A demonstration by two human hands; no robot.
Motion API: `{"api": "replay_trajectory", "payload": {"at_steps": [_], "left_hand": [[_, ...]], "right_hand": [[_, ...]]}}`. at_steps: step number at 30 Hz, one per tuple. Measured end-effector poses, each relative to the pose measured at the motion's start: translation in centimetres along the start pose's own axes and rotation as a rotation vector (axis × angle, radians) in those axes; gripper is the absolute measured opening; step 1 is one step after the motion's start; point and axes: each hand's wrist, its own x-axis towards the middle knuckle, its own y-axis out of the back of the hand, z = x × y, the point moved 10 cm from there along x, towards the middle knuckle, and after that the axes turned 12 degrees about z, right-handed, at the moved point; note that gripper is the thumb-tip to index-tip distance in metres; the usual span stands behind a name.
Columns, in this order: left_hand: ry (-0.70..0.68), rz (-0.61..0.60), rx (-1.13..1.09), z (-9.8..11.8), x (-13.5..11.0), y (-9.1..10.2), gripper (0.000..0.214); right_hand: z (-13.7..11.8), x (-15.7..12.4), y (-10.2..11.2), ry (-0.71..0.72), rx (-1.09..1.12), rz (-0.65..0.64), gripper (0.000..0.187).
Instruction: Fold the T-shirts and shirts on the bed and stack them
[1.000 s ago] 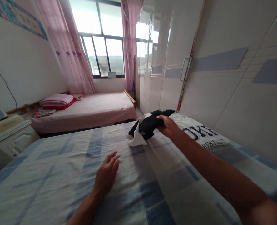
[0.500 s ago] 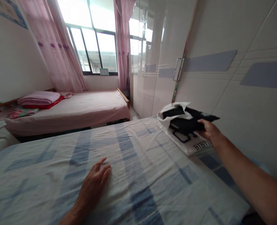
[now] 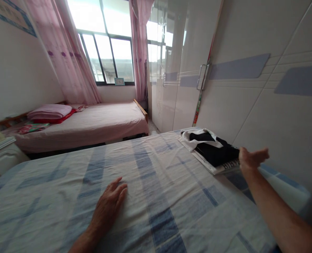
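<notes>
Blue-checked sheet [image 3: 158, 196] lay under my left hand [image 3: 108, 205], which rested flat with fingers spread, holding nothing. The wardrobe [image 3: 237, 88] rose close on the right, and a pink bed [image 3: 92, 123] stood beyond. The black and white garment [image 3: 211, 149] lay folded on a white printed shirt [image 3: 224, 166] near the bed's right edge. My right hand [image 3: 250, 158] hung open just beside it, gripping nothing. Open sheet stretched between my hands.
</notes>
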Motion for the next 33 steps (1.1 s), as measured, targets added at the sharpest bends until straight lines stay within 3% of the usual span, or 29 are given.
{"api": "replay_trajectory", "payload": {"at_steps": [2, 3, 5, 7, 11, 14, 20, 27, 30, 33], "left_hand": [[-0.008, -0.002, 0.008, 0.0, 0.0, -0.2, 0.039], [-0.013, -0.003, 0.014, -0.1, -0.1, -0.3, 0.038], [-0.028, -0.010, 0.027, -0.2, -0.1, -0.6, 0.037], [-0.047, -0.015, 0.043, -0.2, -0.2, -0.8, 0.036], [-0.100, -0.005, 0.099, -0.2, -0.6, -1.1, 0.037], [-0.129, 0.003, 0.143, -0.2, -0.7, -1.2, 0.038], [-0.171, -0.018, 0.155, -0.1, -0.4, -1.4, 0.039], [-0.188, -0.004, 0.146, -0.4, -0.5, -1.3, 0.040], [-0.204, 0.004, 0.148, -0.4, -0.5, -1.3, 0.040], [-0.205, 0.009, 0.147, -0.5, -0.5, -1.3, 0.040]], "right_hand": [[-4.1, -1.4, 0.2, 0.331, -0.070, 0.043, 0.071], [-5.9, -3.0, -0.6, 0.467, -0.052, 0.000, 0.065], [-9.0, -8.0, -3.3, 0.695, 0.021, -0.215, 0.047], [-10.2, -14.1, -6.2, 0.824, 0.044, -0.484, 0.036], [-7.7, -24.4, -9.8, 0.922, -0.126, -0.852, 0.039], [-4.9, -27.8, -10.7, 0.933, -0.252, -0.995, 0.041], [-4.0, -27.8, -11.0, 0.936, -0.244, -1.028, 0.043], [-5.3, -26.7, -10.5, 0.925, -0.138, -0.973, 0.040], [-7.5, -22.5, -9.1, 0.900, -0.044, -0.760, 0.047], [-9.3, -15.6, -5.4, 0.862, 0.039, -0.331, 0.046]]}}
